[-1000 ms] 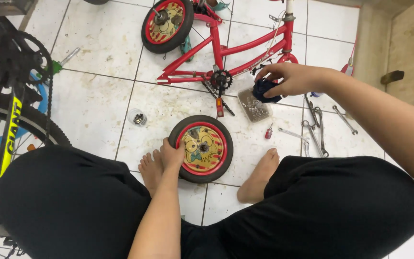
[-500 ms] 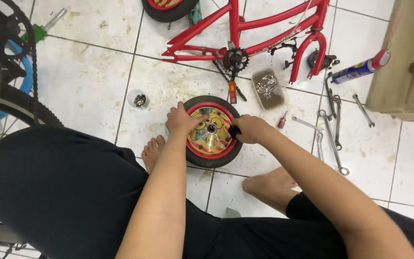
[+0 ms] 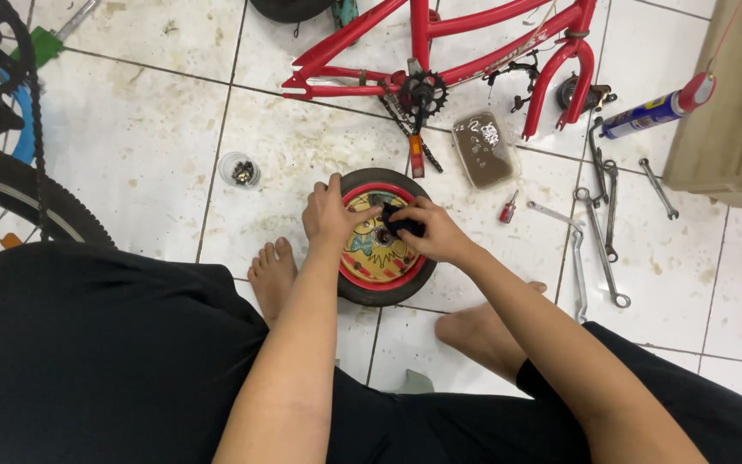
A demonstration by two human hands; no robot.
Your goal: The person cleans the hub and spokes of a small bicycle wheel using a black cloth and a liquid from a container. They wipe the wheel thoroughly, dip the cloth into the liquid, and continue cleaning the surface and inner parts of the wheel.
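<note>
Right hand [image 3: 435, 232] now on red-rimmed wheel [image 3: 380, 249]

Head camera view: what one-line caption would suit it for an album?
Both hands, left hand and right hand, work a small red wheel on the tiled floor.

Bright, even light — sharp, faint shadows.

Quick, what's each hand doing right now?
Left hand: fingers curled on the small wheel, steadying its rim.
Right hand: closed on a dark object at the wheel's hub.
</note>
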